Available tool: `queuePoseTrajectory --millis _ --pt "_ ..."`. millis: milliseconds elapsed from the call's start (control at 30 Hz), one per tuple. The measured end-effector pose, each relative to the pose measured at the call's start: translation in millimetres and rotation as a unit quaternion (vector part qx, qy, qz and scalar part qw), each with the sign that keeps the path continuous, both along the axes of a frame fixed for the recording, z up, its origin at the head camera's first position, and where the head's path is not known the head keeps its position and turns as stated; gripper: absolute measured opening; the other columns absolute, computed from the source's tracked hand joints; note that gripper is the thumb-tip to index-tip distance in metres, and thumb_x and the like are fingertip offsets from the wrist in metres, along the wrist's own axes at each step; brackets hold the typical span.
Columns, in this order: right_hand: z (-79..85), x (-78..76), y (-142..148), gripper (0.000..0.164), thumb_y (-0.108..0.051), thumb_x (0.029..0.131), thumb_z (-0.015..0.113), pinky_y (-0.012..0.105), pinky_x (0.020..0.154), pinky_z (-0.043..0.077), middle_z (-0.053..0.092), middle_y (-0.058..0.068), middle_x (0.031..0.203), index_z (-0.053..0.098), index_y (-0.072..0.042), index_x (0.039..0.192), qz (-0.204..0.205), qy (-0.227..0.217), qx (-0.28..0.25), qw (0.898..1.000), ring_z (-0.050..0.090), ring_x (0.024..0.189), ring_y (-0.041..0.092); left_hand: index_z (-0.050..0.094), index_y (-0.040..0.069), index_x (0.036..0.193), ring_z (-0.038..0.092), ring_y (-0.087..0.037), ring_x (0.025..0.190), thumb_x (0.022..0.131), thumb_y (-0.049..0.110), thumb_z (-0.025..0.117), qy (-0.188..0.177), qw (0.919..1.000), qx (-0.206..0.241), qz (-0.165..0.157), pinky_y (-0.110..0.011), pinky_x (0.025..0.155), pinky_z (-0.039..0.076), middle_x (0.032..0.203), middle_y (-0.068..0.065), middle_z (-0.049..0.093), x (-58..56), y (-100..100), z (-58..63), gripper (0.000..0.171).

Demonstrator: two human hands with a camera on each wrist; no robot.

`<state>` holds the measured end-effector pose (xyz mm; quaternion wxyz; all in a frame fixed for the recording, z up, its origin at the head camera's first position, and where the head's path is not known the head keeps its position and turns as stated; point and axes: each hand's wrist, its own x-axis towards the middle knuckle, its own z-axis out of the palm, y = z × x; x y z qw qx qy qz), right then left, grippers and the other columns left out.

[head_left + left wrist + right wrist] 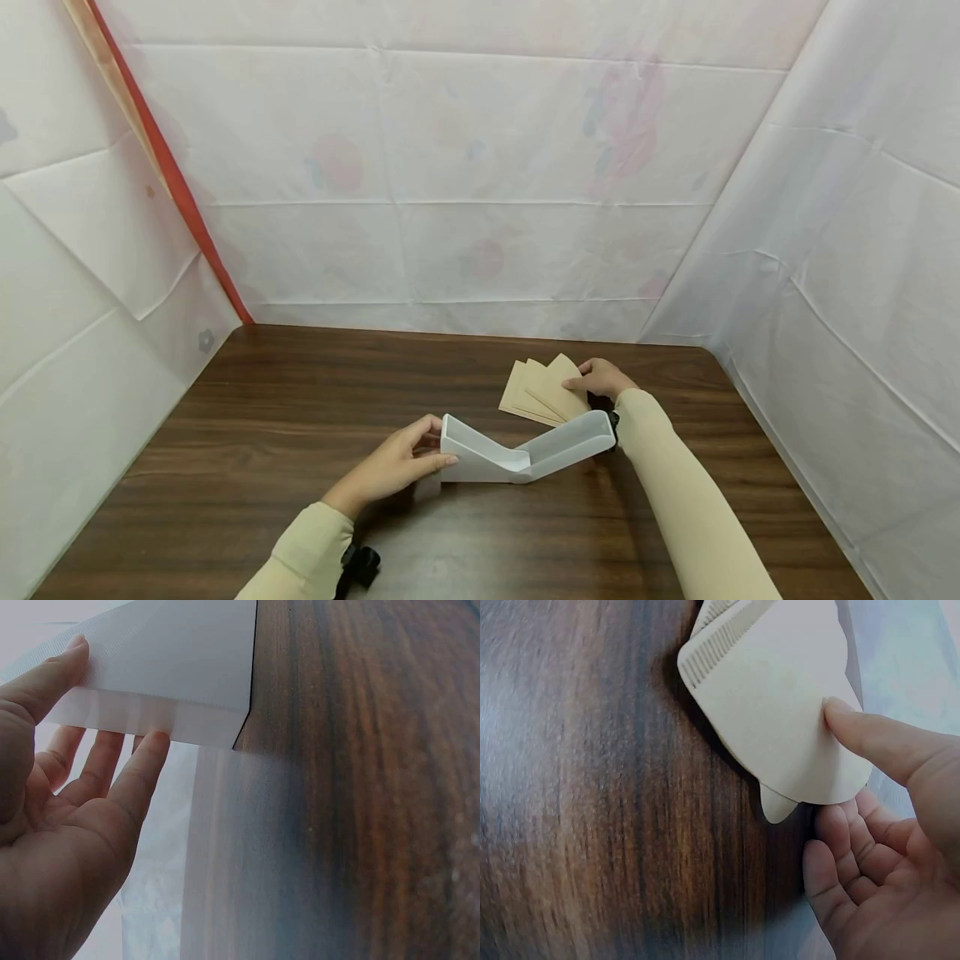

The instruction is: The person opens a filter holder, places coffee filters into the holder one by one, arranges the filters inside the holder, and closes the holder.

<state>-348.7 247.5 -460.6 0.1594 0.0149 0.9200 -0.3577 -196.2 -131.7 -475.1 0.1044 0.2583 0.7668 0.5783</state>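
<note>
White holder and paper filters were held in separate hands
The left hand gripped the holder's left end, presumably to brace it; the right hand, well apart, pinched the fanned filters beyond it at one edge, presumably to keep them together; fingertips under the filters were hidden, and overlap left their number unclear

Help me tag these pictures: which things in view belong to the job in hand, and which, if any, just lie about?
Apparently in the job:
white case, held by the left hand
beige paper pieces, pinched by the right hand

Surroundings only:
wooden table
printed white sheeting
red strip
</note>
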Motion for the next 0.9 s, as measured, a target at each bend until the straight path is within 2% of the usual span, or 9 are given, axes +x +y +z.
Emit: queuePoseTrajectory --millis 267,433,667,900 --pt "-4.6 1.1 4.9 0.039 -0.02 0.098 0.067 0.046 0.093 0.048 0.064 0.022 0.12 0.063 0.01 0.123 0.011 0.003 -0.033 0.999 0.06 0.105 0.03 0.056 0.012 0.119 0.062 -0.026 0.111 0.096 0.021 0.071 -0.001 1.0 0.0 -0.002 -0.031 0.085 0.054 0.119 -0.006 0.065 1.2 -0.1 -0.6 0.029" --pt "-5.2 5.5 5.3 0.036 -0.016 0.102 0.059 0.049 0.095 0.047 0.061 0.025 0.125 0.06 0.011 0.126 -0.001 0.017 -0.055 0.998 0.058 0.111 0.035 0.056 0.012 0.119 0.062 -0.026 0.112 0.096 0.021 0.072 -0.001 1.0 0.003 -0.001 -0.031 0.086 0.054 0.119 -0.006 0.065 1.5 -0.3 -0.5 0.03" --pt "-8.7 8.6 7.2 0.036 -0.018 0.105 0.054 0.048 0.093 0.048 0.062 0.023 0.121 0.06 0.009 0.128 -0.009 0.03 -0.068 0.997 0.06 0.104 0.032 0.056 0.012 0.119 0.062 -0.026 0.112 0.096 0.021 0.071 -0.001 1.0 0.002 -0.003 -0.031 0.086 0.054 0.118 -0.006 0.066 1.7 0.3 -0.8 0.029" --pt "-13.2 6.9 10.6 0.038 -0.019 0.105 0.055 0.045 0.091 0.049 0.063 0.022 0.118 0.059 0.01 0.13 -0.028 0.033 -0.101 0.994 0.061 0.099 0.03 0.056 0.011 0.12 0.062 -0.027 0.112 0.096 0.02 0.071 -0.002 1.0 0.005 -0.005 -0.031 0.086 0.054 0.119 -0.007 0.065 2.2 0.3 -0.5 0.029"
